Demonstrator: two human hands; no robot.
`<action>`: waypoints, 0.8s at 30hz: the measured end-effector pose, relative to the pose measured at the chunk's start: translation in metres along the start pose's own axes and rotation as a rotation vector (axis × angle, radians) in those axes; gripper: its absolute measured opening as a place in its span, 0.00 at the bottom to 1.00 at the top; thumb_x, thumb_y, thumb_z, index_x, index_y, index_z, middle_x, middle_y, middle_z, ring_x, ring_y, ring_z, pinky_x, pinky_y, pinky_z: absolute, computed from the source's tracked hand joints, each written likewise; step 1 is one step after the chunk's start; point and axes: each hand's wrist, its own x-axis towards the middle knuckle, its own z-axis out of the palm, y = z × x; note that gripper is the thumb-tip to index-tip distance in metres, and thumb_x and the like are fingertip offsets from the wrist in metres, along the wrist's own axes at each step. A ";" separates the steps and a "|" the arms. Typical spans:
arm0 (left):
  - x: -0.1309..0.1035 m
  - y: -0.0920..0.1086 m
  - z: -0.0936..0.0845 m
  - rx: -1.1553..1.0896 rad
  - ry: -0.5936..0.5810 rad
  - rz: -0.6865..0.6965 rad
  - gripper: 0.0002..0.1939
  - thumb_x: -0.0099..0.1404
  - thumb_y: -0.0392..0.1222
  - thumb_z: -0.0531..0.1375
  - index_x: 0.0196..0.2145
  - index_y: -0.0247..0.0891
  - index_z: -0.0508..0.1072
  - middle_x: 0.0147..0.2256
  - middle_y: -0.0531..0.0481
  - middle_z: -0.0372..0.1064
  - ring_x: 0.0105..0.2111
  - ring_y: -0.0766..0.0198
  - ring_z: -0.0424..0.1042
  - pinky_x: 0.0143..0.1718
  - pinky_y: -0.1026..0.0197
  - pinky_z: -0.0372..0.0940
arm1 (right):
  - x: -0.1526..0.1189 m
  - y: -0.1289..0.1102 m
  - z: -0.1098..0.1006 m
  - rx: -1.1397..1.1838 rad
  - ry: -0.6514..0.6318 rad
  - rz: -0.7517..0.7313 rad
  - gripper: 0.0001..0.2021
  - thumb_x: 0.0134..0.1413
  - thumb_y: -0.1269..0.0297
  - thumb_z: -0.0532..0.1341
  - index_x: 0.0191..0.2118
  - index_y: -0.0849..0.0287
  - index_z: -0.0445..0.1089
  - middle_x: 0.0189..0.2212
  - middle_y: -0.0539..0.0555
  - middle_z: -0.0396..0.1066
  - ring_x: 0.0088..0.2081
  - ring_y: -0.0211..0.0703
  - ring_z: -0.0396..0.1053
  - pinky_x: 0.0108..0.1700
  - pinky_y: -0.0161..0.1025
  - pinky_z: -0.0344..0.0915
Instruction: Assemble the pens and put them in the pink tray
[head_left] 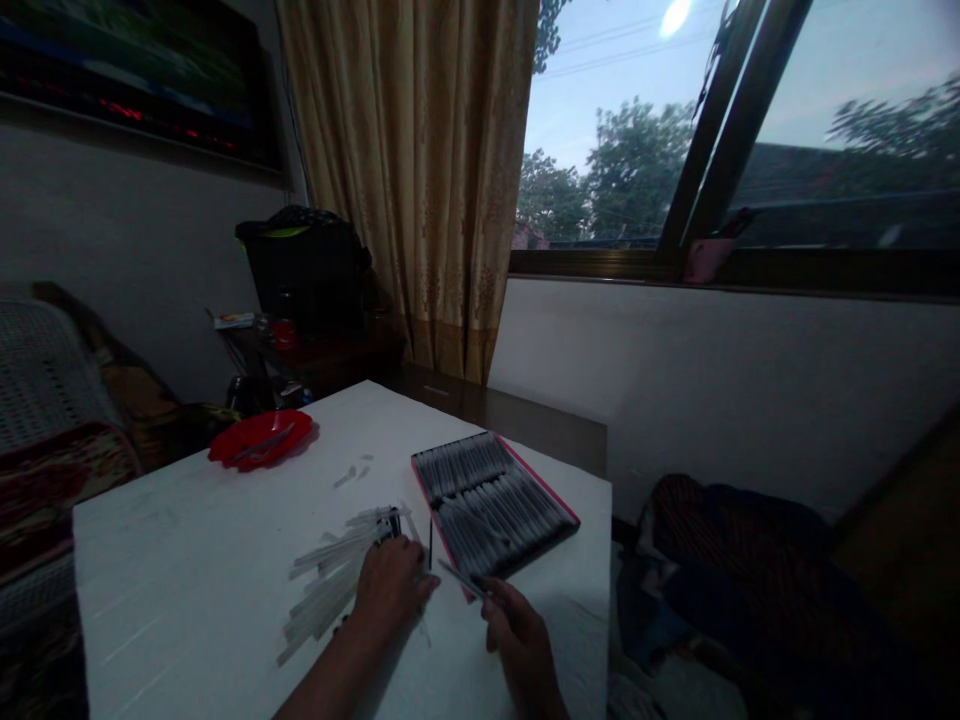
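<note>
My left hand (391,580) rests over a fanned pile of narrow, translucent whitish strips (322,590) on the white table. Its fingers curl down, and small black pieces (394,521) show just past the fingertips; whether they are gripped is hidden. Near the thumb is a thin black stick (430,545). My right hand (519,632) is closed on a thin, pointed greyish tool (461,577), its tip directed toward my left hand. Just beyond it lies a flat case (555,487) with a pink-red edge, filled with two rows of slim dark items that look covered in clear sleeves.
A red scalloped plate (225,448) holding a thin object sits at the white table's (165,570) far left. A few small clear pieces (346,476) lie behind the strips. Beyond are a cluttered side table (337,350), a curtain (435,180) and, at right, piled cloth (720,560).
</note>
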 end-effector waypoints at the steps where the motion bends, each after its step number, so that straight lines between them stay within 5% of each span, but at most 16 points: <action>1: -0.001 0.003 0.001 0.004 -0.005 -0.012 0.11 0.57 0.45 0.62 0.37 0.41 0.75 0.38 0.45 0.74 0.42 0.52 0.71 0.41 0.54 0.60 | 0.001 0.001 0.000 0.010 0.010 0.004 0.16 0.45 0.54 0.63 0.36 0.61 0.75 0.22 0.49 0.68 0.17 0.34 0.61 0.19 0.32 0.62; 7: -0.017 -0.002 0.009 -0.014 0.008 -0.020 0.14 0.64 0.38 0.52 0.43 0.43 0.74 0.37 0.45 0.76 0.42 0.53 0.72 0.43 0.51 0.61 | -0.001 -0.003 0.001 -0.100 0.022 -0.040 0.16 0.47 0.52 0.62 0.34 0.60 0.77 0.20 0.50 0.70 0.17 0.36 0.64 0.19 0.33 0.64; 10: -0.028 -0.018 0.020 -0.239 0.113 -0.023 0.16 0.63 0.40 0.54 0.48 0.44 0.73 0.44 0.45 0.75 0.46 0.55 0.72 0.48 0.53 0.63 | -0.003 -0.007 0.001 -0.208 -0.015 -0.114 0.16 0.50 0.51 0.61 0.34 0.58 0.78 0.22 0.52 0.73 0.20 0.40 0.69 0.22 0.33 0.67; 14: -0.042 -0.037 0.030 -0.606 0.239 -0.063 0.16 0.62 0.49 0.55 0.41 0.44 0.78 0.43 0.44 0.76 0.45 0.53 0.73 0.48 0.55 0.65 | -0.005 -0.010 0.001 -0.332 -0.063 -0.294 0.13 0.55 0.55 0.59 0.34 0.54 0.78 0.28 0.55 0.77 0.31 0.45 0.75 0.35 0.35 0.71; 24: -0.053 -0.031 0.021 -0.778 0.190 -0.115 0.16 0.59 0.52 0.59 0.41 0.47 0.79 0.41 0.46 0.77 0.43 0.53 0.74 0.45 0.57 0.67 | -0.007 -0.011 0.002 -0.336 -0.172 -0.391 0.09 0.55 0.68 0.57 0.36 0.55 0.76 0.28 0.52 0.76 0.30 0.40 0.74 0.33 0.31 0.69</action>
